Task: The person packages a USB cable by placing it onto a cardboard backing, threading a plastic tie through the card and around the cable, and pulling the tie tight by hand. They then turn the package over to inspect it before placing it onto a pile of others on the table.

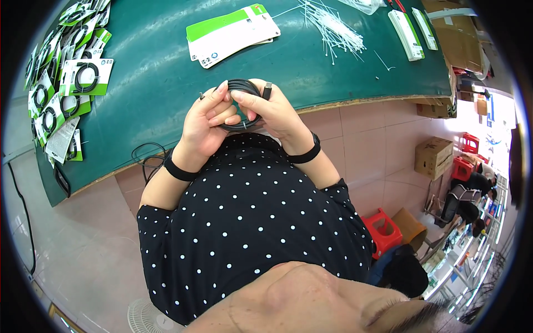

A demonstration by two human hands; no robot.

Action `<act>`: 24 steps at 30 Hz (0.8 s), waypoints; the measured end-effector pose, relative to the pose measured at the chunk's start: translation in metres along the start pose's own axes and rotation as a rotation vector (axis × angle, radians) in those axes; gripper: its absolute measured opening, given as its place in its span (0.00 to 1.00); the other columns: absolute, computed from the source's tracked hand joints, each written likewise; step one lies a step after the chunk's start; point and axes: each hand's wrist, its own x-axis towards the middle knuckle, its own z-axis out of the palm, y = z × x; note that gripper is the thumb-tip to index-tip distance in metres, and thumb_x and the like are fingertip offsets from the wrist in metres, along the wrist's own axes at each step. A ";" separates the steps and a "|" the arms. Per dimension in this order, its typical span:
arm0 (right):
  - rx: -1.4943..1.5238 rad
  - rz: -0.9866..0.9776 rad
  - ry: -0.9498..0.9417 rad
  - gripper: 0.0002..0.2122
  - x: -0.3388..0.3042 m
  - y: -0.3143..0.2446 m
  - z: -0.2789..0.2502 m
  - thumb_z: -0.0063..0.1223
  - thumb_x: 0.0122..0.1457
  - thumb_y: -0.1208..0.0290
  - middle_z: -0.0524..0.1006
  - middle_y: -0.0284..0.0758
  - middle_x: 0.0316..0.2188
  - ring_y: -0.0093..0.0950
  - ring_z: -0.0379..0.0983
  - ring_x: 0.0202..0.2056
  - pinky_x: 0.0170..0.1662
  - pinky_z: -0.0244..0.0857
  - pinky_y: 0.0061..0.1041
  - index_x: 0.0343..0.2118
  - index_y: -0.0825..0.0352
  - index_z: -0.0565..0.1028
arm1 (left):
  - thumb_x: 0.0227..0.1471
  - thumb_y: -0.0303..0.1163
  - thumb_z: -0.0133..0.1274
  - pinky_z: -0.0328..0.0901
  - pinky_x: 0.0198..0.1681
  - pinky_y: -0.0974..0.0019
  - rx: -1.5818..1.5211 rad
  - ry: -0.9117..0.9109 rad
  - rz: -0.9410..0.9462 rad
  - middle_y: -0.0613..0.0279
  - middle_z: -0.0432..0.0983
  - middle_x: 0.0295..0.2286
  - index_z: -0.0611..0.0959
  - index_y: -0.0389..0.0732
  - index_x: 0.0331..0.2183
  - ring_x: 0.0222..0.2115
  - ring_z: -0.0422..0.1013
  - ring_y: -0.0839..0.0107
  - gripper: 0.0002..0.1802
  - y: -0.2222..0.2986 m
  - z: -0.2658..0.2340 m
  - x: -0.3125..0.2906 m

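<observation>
Across a green bench (139, 44), carded cables (86, 76) are heaped at the left. By the left hand (205, 125), a coiled black cable (243, 84) is held near the front edge in a closed grip, thumb against fingers; printed cards (233, 36) are stacked beyond. By the right hand (275, 114), the coil's other side is gripped closely. White cable ties (336, 28) are strewn farther right, then narrow card bundles (407, 35).

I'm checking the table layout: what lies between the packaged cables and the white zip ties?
A stack of green-and-white cards lies between the packaged cables and the zip ties, in the head view.
</observation>
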 end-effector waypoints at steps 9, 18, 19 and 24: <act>-0.038 0.064 -0.101 0.08 -0.002 0.002 -0.001 0.58 0.58 0.67 0.68 0.23 0.18 0.12 0.62 0.21 0.24 0.55 0.13 0.32 0.66 0.74 | 0.63 0.37 0.46 0.51 0.18 0.78 0.124 0.038 -0.061 0.79 0.52 0.12 0.73 0.41 0.24 0.11 0.48 0.87 0.16 0.009 0.008 -0.006; 0.005 0.018 -0.078 0.11 -0.002 0.017 -0.012 0.58 0.58 0.65 0.69 0.22 0.21 0.11 0.61 0.22 0.24 0.54 0.13 0.35 0.68 0.75 | 0.60 0.38 0.50 0.58 0.25 0.76 0.111 -0.094 -0.071 0.75 0.61 0.15 0.74 0.40 0.28 0.17 0.59 0.83 0.13 0.007 0.003 -0.010; 0.015 -0.008 -0.042 0.10 -0.001 0.017 -0.014 0.57 0.58 0.65 0.68 0.22 0.21 0.11 0.60 0.22 0.24 0.53 0.13 0.35 0.68 0.75 | 0.59 0.39 0.51 0.60 0.29 0.75 0.237 -0.041 -0.001 0.74 0.63 0.16 0.74 0.39 0.30 0.20 0.63 0.81 0.13 0.004 0.012 -0.012; 0.080 0.011 -0.043 0.10 -0.005 0.007 -0.019 0.57 0.58 0.66 0.68 0.22 0.21 0.11 0.59 0.22 0.25 0.53 0.12 0.35 0.68 0.74 | 0.56 0.39 0.55 0.63 0.40 0.70 0.550 -0.070 0.004 0.71 0.67 0.19 0.74 0.39 0.32 0.32 0.69 0.71 0.13 -0.001 0.007 -0.016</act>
